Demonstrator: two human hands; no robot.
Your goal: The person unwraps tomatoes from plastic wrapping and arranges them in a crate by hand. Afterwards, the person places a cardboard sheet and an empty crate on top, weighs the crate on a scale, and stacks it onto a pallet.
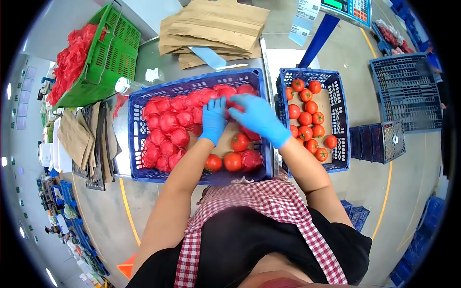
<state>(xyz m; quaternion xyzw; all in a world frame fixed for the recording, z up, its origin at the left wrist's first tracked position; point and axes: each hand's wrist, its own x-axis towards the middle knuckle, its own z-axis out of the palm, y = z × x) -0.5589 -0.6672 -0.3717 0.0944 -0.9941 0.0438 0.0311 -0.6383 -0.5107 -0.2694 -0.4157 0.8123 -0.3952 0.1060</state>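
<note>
My left hand (213, 120), in a blue glove, is over the middle of a blue crate (192, 178), its fingers spread a little on red-wrapped tomatoes. My right hand (254, 113), gloved in blue too, reaches in from the right, its fingers bent near a red-wrapped piece; whether they grip it is hidden. Rows of tomatoes in red wrapping (168, 122) fill the crate's left and back. Bare tomatoes (233, 162) lie at its front right on brown card. Beside it on the right stands a second blue crate (344, 144) with several bare tomatoes (305, 118).
Brown paper sheets (216, 24) are stacked behind the crate. At the back left a green crate (115, 53) holds red wrapping (74, 62). A scale display (348, 9) on a blue post is at the back right. Stacked crates (408, 91) stand on the floor at right.
</note>
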